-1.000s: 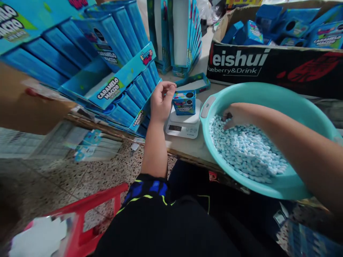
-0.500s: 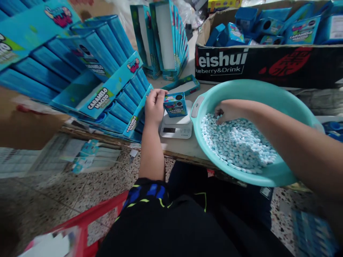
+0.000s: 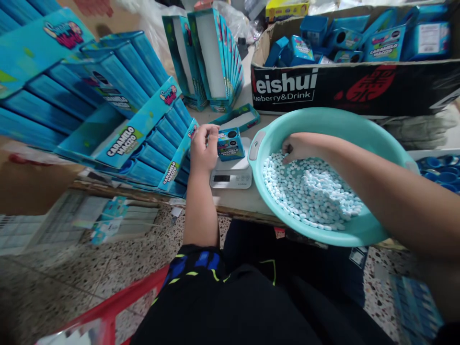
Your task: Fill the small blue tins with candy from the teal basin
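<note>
A small blue candy box (image 3: 231,145) stands on a white digital scale (image 3: 230,180). At its left edge is my left hand (image 3: 204,147), with thumb and fingers curled together against the box. My right hand (image 3: 295,146) reaches into a turquoise plastic basin (image 3: 323,235), its fingers closed at the far left edge of the pale blue and white candies (image 3: 316,196). What lies inside those fingers is mostly hidden.
Display trays (image 3: 124,143) packed with blue boxes lean at the left. Empty display trays (image 3: 212,57) stand behind, and one tray (image 3: 239,119) lies flat behind the scale. A black carton (image 3: 345,88) of blue containers sits behind the basin. Blue lids (image 3: 440,170) lie at right.
The whole view has shifted slightly left. My left hand's fingertips sit less over the box's top edge. My right hand stays down at the candies.
</note>
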`<state>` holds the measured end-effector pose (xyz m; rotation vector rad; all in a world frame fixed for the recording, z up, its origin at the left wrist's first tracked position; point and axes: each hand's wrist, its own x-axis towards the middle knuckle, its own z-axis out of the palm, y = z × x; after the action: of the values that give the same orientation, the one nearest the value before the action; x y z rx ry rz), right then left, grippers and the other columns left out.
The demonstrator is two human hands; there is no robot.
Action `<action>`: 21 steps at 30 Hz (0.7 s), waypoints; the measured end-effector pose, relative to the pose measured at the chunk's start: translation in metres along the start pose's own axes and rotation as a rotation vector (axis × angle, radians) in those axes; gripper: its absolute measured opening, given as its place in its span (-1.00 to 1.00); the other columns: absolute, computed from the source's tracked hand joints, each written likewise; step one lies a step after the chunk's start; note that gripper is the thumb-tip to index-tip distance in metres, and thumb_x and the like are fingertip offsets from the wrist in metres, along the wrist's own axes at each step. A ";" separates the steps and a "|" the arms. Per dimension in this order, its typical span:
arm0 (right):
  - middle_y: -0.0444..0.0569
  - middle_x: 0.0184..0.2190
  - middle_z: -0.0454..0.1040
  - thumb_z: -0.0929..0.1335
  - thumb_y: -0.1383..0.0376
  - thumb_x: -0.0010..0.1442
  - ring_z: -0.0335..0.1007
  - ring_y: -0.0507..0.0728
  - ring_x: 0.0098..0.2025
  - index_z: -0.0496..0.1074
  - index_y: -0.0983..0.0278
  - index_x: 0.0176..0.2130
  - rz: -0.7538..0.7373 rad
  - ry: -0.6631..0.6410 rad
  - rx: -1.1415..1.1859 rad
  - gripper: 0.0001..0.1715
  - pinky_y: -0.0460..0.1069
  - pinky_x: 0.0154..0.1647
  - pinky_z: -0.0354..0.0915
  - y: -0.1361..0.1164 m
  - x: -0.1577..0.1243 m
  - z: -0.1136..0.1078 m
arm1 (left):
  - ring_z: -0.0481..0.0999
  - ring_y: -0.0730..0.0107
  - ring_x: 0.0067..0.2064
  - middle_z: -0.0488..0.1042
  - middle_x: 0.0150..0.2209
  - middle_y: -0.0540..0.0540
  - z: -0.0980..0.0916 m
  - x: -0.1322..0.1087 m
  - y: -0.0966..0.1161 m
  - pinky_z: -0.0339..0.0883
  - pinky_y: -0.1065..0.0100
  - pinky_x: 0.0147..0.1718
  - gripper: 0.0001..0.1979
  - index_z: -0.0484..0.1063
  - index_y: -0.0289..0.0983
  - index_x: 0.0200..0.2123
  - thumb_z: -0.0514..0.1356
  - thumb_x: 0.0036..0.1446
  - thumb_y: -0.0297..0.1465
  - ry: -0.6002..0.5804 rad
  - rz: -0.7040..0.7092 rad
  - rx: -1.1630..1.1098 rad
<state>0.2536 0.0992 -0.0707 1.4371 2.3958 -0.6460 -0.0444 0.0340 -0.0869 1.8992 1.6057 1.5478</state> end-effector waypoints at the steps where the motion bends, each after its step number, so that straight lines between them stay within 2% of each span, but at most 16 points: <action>1: 0.06 -0.18 0.65 0.59 0.19 0.20 0.47 0.06 -0.28 0.65 0.36 -0.03 -0.006 0.004 -0.002 -0.60 -0.06 -0.25 0.16 0.000 0.000 0.000 | 0.57 0.18 0.03 0.60 -0.07 -0.15 0.001 -0.001 0.000 0.43 0.13 0.12 -0.53 0.53 -0.13 -0.10 0.11 0.38 0.12 0.001 0.007 -0.010; 4: 0.06 -0.19 0.65 0.58 0.20 0.21 0.47 0.08 -0.26 0.65 0.36 -0.04 -0.012 0.003 0.000 -0.63 -0.05 -0.25 0.16 0.000 -0.001 0.000 | 0.58 0.20 0.05 0.59 0.00 -0.14 0.003 -0.003 0.003 0.44 0.15 0.10 -0.53 0.50 -0.12 -0.01 0.14 0.36 0.12 0.023 0.018 -0.041; 7: 0.04 -0.19 0.64 0.58 0.21 0.21 0.45 0.05 -0.27 0.65 0.37 -0.05 -0.019 0.012 -0.002 -0.64 -0.06 -0.26 0.15 0.001 -0.001 0.001 | 0.59 0.21 0.03 0.59 -0.01 -0.15 0.003 -0.004 0.005 0.45 0.18 0.07 -0.53 0.49 -0.13 0.00 0.13 0.37 0.11 0.058 0.026 -0.047; 11: 0.02 -0.19 0.62 0.57 0.22 0.22 0.44 0.05 -0.26 0.64 0.36 -0.06 -0.029 0.019 -0.008 -0.67 -0.07 -0.27 0.16 0.003 0.001 0.002 | 0.58 0.18 0.04 0.58 -0.03 -0.15 -0.001 -0.005 0.007 0.44 0.14 0.10 -0.51 0.51 -0.14 -0.03 0.03 0.42 0.10 0.097 0.064 -0.033; 17: 0.00 -0.19 0.59 0.57 0.14 0.18 0.43 0.14 -0.24 0.60 0.30 -0.10 -0.077 -0.025 -0.003 -0.64 -0.05 -0.29 0.21 0.009 0.006 0.001 | 0.55 0.14 0.11 0.52 0.05 -0.17 -0.005 -0.006 0.003 0.44 0.10 0.11 -0.40 0.48 -0.13 0.03 -0.14 0.45 0.13 0.149 0.069 0.011; 21: -0.01 -0.22 0.57 0.55 0.13 0.17 0.43 0.15 -0.25 0.59 0.28 -0.11 -0.097 -0.026 0.001 -0.64 -0.04 -0.30 0.22 0.012 0.009 0.002 | 0.54 0.13 0.14 0.51 0.06 -0.18 -0.005 -0.006 0.000 0.45 0.11 0.11 -0.40 0.48 -0.14 0.02 -0.16 0.47 0.12 0.164 0.080 0.004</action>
<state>0.2604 0.1098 -0.0796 1.3111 2.4583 -0.6838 -0.0471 0.0268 -0.0879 1.9047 1.6154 1.7765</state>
